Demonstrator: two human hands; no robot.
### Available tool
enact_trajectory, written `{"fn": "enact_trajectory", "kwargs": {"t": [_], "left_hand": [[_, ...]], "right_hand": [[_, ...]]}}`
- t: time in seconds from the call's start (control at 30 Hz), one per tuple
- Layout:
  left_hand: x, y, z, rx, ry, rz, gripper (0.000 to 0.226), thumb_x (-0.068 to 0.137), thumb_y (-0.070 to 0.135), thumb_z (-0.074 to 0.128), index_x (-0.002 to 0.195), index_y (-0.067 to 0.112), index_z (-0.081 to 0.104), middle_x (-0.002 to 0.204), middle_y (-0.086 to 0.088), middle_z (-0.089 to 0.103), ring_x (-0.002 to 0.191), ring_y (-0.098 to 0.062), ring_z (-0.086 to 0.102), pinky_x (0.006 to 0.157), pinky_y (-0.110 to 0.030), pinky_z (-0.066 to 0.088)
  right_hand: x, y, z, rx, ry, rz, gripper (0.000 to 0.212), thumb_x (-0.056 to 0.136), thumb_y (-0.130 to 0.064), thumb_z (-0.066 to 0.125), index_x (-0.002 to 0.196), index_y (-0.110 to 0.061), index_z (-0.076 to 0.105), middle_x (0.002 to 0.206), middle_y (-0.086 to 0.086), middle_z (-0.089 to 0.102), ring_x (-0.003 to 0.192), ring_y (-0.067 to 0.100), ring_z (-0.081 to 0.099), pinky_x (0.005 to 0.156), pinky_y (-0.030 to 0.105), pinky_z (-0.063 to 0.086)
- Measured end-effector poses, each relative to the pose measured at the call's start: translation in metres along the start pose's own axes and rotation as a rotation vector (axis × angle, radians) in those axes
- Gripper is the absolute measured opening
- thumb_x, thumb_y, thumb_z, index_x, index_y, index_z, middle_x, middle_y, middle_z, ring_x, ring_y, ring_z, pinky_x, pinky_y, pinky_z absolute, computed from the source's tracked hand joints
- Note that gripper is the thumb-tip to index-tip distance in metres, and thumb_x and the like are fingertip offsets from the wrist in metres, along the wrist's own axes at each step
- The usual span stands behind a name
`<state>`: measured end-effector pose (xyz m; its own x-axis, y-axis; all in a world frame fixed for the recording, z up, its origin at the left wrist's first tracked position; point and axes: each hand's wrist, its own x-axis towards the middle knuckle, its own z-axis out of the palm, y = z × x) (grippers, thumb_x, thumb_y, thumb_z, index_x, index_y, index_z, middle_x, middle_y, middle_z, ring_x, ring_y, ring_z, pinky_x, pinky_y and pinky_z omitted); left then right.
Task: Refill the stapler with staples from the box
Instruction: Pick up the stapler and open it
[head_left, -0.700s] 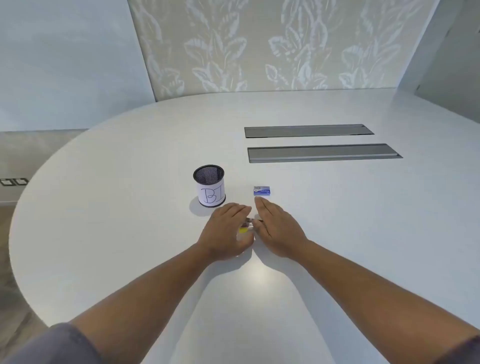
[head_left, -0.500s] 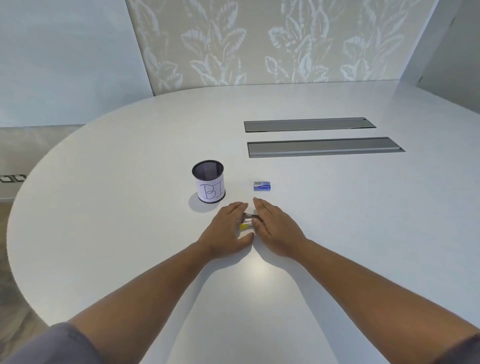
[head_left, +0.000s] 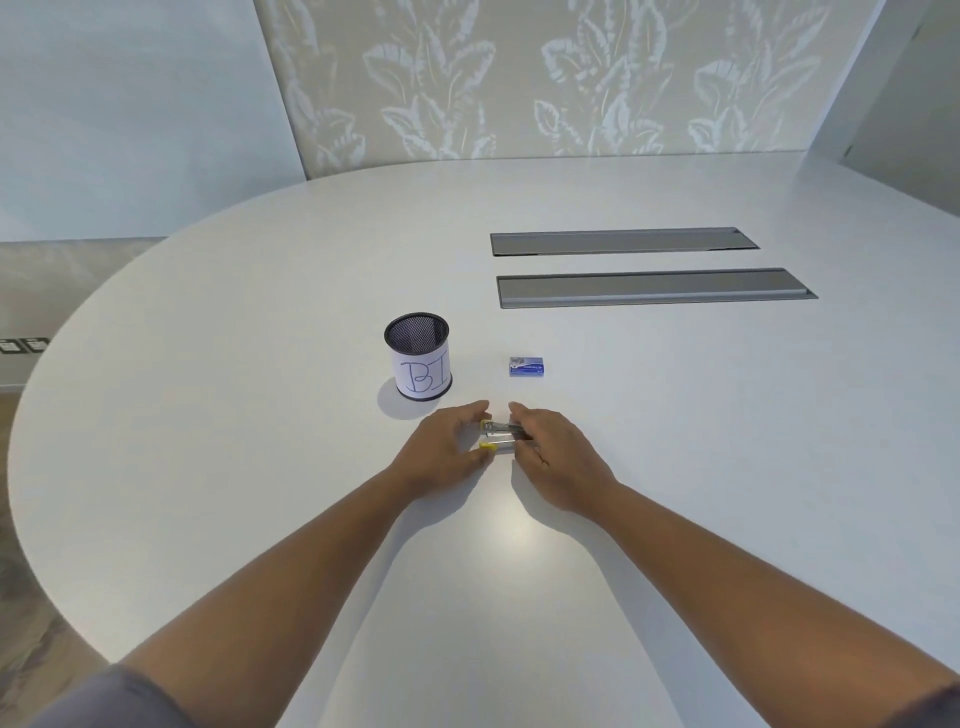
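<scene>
A small yellow and metal stapler (head_left: 500, 435) lies on the white table (head_left: 260, 415) between my two hands, its top swung apart from its base. My left hand (head_left: 441, 457) grips its left, yellow end with thumb and fingers. My right hand (head_left: 558, 457) holds its right end, covering that part. The small blue staple box (head_left: 527, 366) lies shut on the table just beyond my right hand, apart from both hands.
A black mesh pen cup (head_left: 418, 356) with a paper label marked "BI" stands left of the box. Two long grey cable flaps (head_left: 649, 287) are set into the table farther back. The table's curved edge runs along the left.
My hands have drawn slightly apart, and more of the stapler shows between them, its two parts now spread. The view has tilted a little.
</scene>
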<state>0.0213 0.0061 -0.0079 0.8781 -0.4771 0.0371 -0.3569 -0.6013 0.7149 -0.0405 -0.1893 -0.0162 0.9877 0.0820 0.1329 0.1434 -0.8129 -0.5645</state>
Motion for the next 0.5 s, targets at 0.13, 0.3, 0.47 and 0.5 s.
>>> {"fn": "enact_trajectory", "kwargs": {"t": [0.13, 0.3, 0.47, 0.5], "left_hand": [[0.001, -0.006, 0.000, -0.114, 0.014, -0.031, 0.067, 0.081, 0.022, 0.079, 0.143, 0.019, 0.054, 0.133, 0.009, 0.065, 0.124, -0.006, 0.058, 0.107, -0.021, 0.039], [0.004, -0.005, -0.001, -0.413, 0.018, -0.098, 0.050, 0.084, 0.023, 0.080, 0.130, 0.019, 0.063, 0.113, 0.007, 0.075, 0.106, -0.007, 0.070, 0.094, -0.022, 0.052], [0.005, 0.007, 0.005, -0.735, 0.051, -0.145, 0.035, 0.088, 0.022, 0.077, 0.119, 0.010, 0.068, 0.090, 0.005, 0.077, 0.078, -0.008, 0.070, 0.072, -0.019, 0.054], [0.006, 0.009, 0.007, -0.770, 0.064, -0.163, 0.034, 0.087, 0.025, 0.078, 0.116, 0.011, 0.069, 0.089, 0.002, 0.075, 0.075, -0.012, 0.067, 0.071, -0.024, 0.055]], "right_hand": [[-0.001, 0.001, 0.002, 0.012, 0.023, 0.001, 0.052, 0.097, -0.018, 0.049, 0.149, -0.014, 0.045, 0.140, 0.004, 0.058, 0.133, 0.021, 0.046, 0.111, 0.034, 0.035], [0.002, 0.003, 0.004, -0.012, 0.047, -0.050, 0.050, 0.094, -0.026, 0.059, 0.142, -0.017, 0.053, 0.132, 0.002, 0.064, 0.123, 0.020, 0.051, 0.102, 0.030, 0.038], [0.006, -0.003, 0.001, 0.057, 0.101, -0.091, 0.018, 0.094, -0.015, 0.053, 0.107, -0.020, 0.063, 0.088, -0.007, 0.067, 0.080, 0.015, 0.053, 0.071, 0.034, 0.044], [0.005, -0.005, 0.000, 0.098, 0.109, -0.078, 0.013, 0.094, -0.015, 0.053, 0.100, -0.022, 0.061, 0.081, -0.010, 0.062, 0.075, 0.015, 0.051, 0.068, 0.035, 0.043]]}}
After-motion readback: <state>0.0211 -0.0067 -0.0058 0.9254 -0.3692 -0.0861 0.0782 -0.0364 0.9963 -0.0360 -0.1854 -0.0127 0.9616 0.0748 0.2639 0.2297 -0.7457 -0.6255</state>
